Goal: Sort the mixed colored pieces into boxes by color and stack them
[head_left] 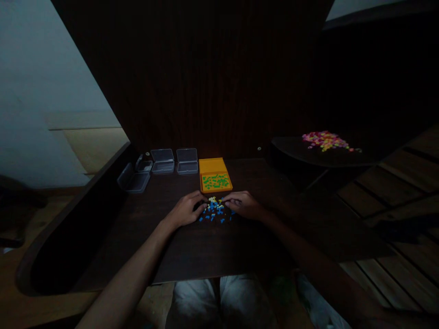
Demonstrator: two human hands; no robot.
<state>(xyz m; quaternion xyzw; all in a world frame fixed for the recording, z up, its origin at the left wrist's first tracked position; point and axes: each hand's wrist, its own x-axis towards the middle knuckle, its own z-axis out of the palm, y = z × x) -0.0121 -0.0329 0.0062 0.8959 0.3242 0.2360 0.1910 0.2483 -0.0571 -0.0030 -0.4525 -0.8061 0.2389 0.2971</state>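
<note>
A small pile of blue and pale yellow plastic pieces lies on the dark wooden table between my hands. My left hand rests at the left side of the pile, its thumb and forefinger apart, with nothing visible between them. From the right, my right hand reaches to the pile with its fingertips drawn together near a yellow piece. Whatever those fingers hold is too small and dark to make out. Just beyond the pile stands an opened yellow box with many green pieces inside.
Several clear plastic cases with raised lids, one of them a clear case, stand left of the yellow box. A raised edge bounds the table's left side. At the right, a heap of pink and yellow pieces lies on a dark stool-like surface.
</note>
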